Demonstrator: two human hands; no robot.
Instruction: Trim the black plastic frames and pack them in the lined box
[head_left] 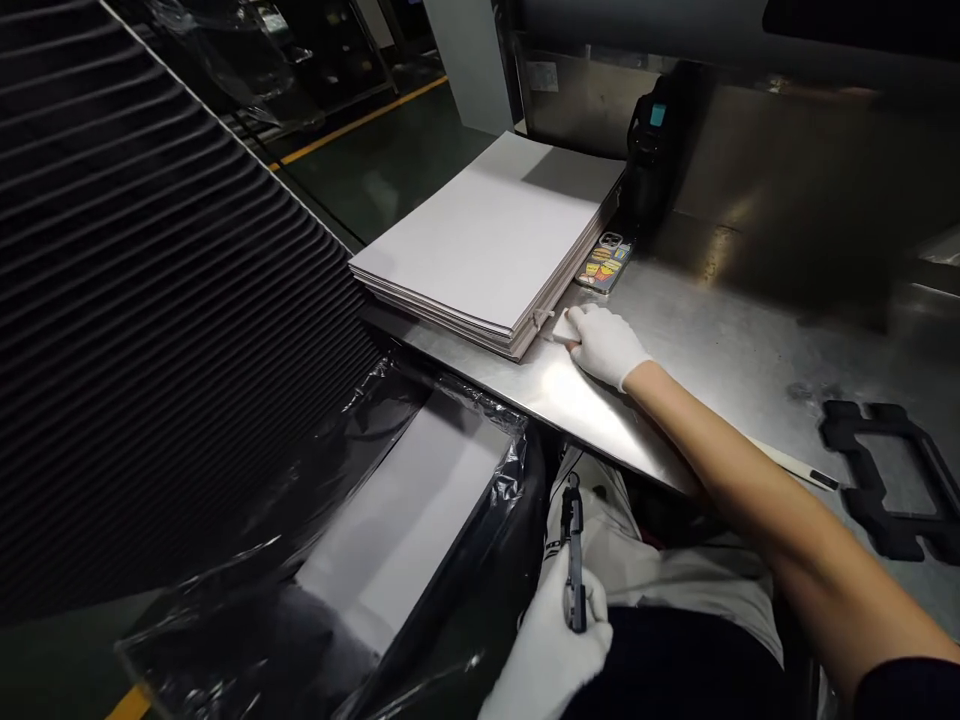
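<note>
Black notched part (575, 556), which we judge light and stiff, suits an edge grip: our left hand (559, 632) grasps it (our right hand (604, 346) pinches a white block (563, 328)).

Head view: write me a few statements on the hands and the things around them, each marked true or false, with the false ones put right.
1. The left hand holds a dark narrow part. True.
2. The right hand wears a black glove. False: its glove is white.
3. The phone lies beside the stack of white sheets. True.
4. The black frame lies on top of the stack of white sheets. False: it lies on the metal table, well apart from the stack.
5. The right hand's fingers are on a small white piece. True.
</note>
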